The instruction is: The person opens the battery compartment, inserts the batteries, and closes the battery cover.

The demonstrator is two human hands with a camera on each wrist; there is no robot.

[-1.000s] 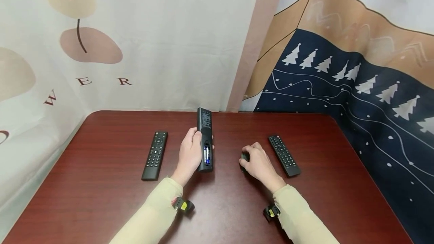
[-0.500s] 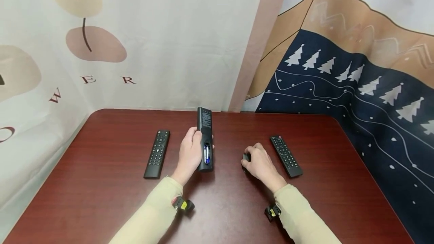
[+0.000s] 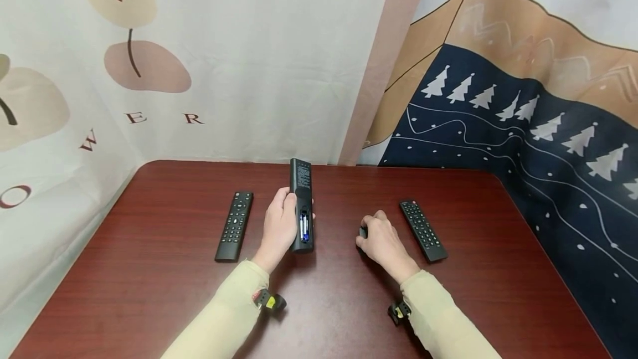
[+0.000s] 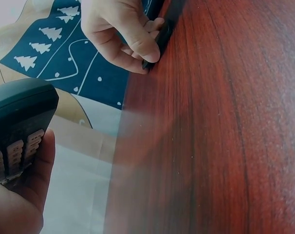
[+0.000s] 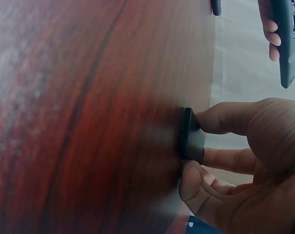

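My left hand [image 3: 280,223] grips a black remote control [image 3: 302,198] above the table, its back turned up. The battery bay in that back lies uncovered, and batteries [image 3: 304,227] with blue and silver wrapping sit inside; how many is hard to make out. To the right, my right hand [image 3: 384,239] pinches a small black cover [image 5: 191,134] between thumb and fingers, down at the tabletop. In the head view the hand hides most of that cover. The left wrist view shows the held remote's buttons facing down.
A second black remote [image 3: 234,226] lies buttons up on the table [image 3: 319,314], left of my left hand. Another remote [image 3: 423,230] lies just right of my right hand. Printed curtains [image 3: 269,60] hang behind the table's far edge.
The head view has shifted slightly, so the table and the lying remotes appear a little further right. Both hands keep their holds, and the held remote stays where it was.
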